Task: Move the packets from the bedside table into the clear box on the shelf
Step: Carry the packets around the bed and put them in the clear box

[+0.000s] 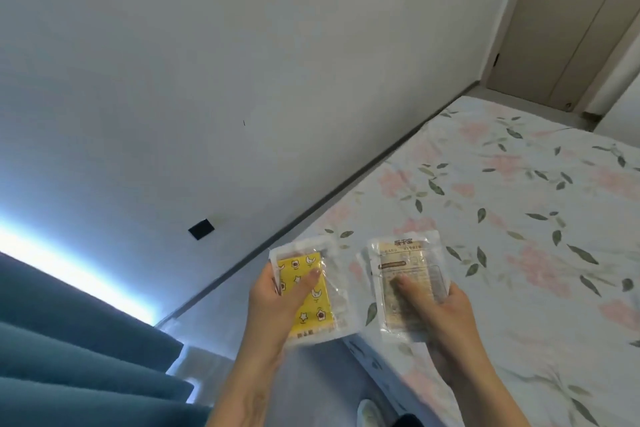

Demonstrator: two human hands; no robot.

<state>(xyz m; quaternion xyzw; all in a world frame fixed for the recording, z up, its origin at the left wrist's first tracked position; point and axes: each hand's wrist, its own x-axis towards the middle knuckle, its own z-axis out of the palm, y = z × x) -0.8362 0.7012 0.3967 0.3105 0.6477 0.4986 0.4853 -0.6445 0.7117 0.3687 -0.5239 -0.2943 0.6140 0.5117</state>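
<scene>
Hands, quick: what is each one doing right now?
Left hand: closed on the yellow packet.
Right hand: closed on the beige packet.

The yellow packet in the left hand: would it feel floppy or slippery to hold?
Probably slightly floppy: the yellow packet has a loose clear wrapper overhanging its edges. Likely slippery too, since the film looks glossy. It seems light; the left hand holds it with a thumb on top.

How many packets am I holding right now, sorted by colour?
Yellow packet, in the left hand: 1
Beige packet, in the right hand: 1
Total: 2
More may be stacked behind either one; the view does not show it clearly.
</scene>
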